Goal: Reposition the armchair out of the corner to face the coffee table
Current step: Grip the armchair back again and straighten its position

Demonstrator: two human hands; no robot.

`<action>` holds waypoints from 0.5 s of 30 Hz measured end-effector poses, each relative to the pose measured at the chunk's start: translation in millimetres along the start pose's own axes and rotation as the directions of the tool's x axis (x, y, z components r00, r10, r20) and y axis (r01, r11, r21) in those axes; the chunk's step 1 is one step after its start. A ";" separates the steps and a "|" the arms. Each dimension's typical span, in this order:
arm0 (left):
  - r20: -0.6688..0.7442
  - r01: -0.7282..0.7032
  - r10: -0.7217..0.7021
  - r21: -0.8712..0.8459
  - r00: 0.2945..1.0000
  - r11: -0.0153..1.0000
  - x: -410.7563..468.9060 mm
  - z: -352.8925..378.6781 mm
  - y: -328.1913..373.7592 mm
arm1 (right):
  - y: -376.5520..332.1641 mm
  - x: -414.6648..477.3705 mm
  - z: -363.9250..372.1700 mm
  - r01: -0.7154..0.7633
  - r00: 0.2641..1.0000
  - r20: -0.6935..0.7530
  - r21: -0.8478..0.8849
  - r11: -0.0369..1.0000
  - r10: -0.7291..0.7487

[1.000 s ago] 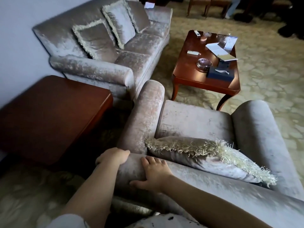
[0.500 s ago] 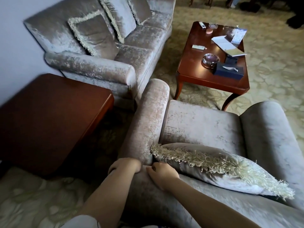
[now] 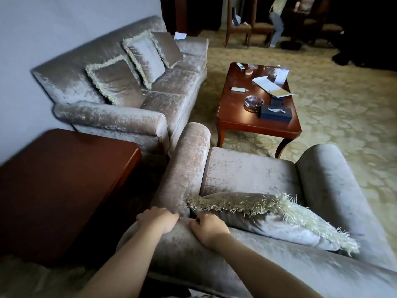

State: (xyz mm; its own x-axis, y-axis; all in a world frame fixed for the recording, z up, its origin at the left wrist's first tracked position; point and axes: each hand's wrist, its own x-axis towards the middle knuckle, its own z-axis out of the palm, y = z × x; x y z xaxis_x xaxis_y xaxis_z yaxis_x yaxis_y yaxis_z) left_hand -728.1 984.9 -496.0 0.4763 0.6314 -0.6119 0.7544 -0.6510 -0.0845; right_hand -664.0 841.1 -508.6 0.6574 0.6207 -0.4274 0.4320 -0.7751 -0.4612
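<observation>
The sofa (image 3: 129, 87) is the main hazard: the armchair (image 3: 253, 175) stands just beside its near arm, with the side table (image 3: 64, 190) close on the left, so a leftward swing could jam them. The armchair's seat opens toward the coffee table (image 3: 257, 123) (its front-to-back axis runs away from the person). Its loose cushion (image 3: 268, 218) might slide off. The left hand (image 3: 159, 220) and right hand (image 3: 209, 230) curl over the backrest's top, gripping it.
</observation>
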 end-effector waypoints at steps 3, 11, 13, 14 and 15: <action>-0.035 -0.018 0.019 0.016 0.999 1.000 -8.6 2.0 12.5 | 10.5 -7.2 -8.6 0.017 1.000 0.008 -0.119 0.993 -0.016; -0.136 -0.480 0.493 0.117 0.859 0.869 -47.1 45.0 81.8 | 86.5 -50.1 -34.7 -0.207 0.977 -0.084 -0.113 0.972 0.198; -0.129 -0.478 0.490 0.113 0.862 0.871 -41.5 46.2 78.3 | 97.1 -58.8 -35.2 -0.278 0.955 -0.124 -0.050 0.959 0.270; -0.127 -0.479 0.492 0.119 0.861 0.870 -38.8 46.3 76.2 | 98.3 -61.2 -34.4 -0.297 0.945 -0.147 -0.021 0.955 0.291; -0.127 -0.485 0.500 0.132 0.857 0.865 -37.4 46.1 75.2 | 97.1 -63.1 -33.4 -0.308 0.937 -0.170 0.003 0.951 0.304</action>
State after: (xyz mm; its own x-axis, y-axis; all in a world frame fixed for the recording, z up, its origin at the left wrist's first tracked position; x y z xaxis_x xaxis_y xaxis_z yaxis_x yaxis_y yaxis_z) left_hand -710.0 892.9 -515.7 0.8427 0.2691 -0.4664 0.3615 -0.9247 0.1195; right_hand -643.0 722.7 -500.4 0.8525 0.3260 -0.4086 0.2067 -0.9282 -0.3093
